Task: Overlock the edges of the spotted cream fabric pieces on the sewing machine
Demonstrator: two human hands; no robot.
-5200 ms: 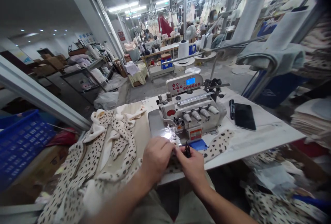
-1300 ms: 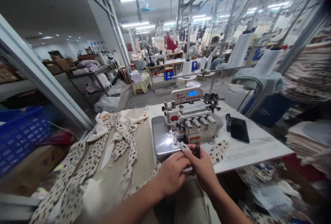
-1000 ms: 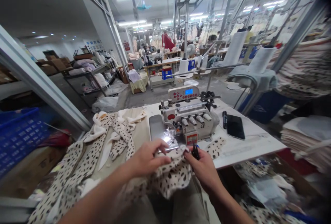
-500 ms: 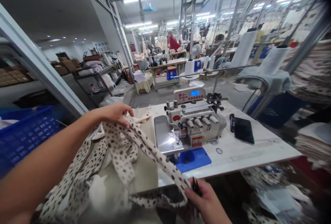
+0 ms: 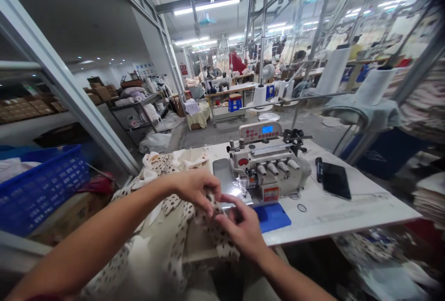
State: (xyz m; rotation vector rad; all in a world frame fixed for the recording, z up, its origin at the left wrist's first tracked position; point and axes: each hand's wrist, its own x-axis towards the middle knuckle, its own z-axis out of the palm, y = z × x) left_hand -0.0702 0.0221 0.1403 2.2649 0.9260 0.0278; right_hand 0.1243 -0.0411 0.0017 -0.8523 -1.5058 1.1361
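**A:** Where's the work right now?

**B:** The cream fabric with black spots (image 5: 213, 231) is bunched between both hands, just in front of the white overlock sewing machine (image 5: 267, 164), over the edge of the white surface (image 5: 361, 217).

**A:** And the fingers?

**B:** The left hand (image 5: 193, 189) pinches a fold, thumb and fingers pressed together on it. The right hand (image 5: 241, 231) has its fingers curled, tips on the cloth; whether they grip, I can't tell.

**A:** How do you handle it well?

**B:** I'd keep that pinch firm and near the edge, so the fold stays lined up, and keep the loose cloth flat on the surface, clear of the blue plastic pad (image 5: 273, 217).
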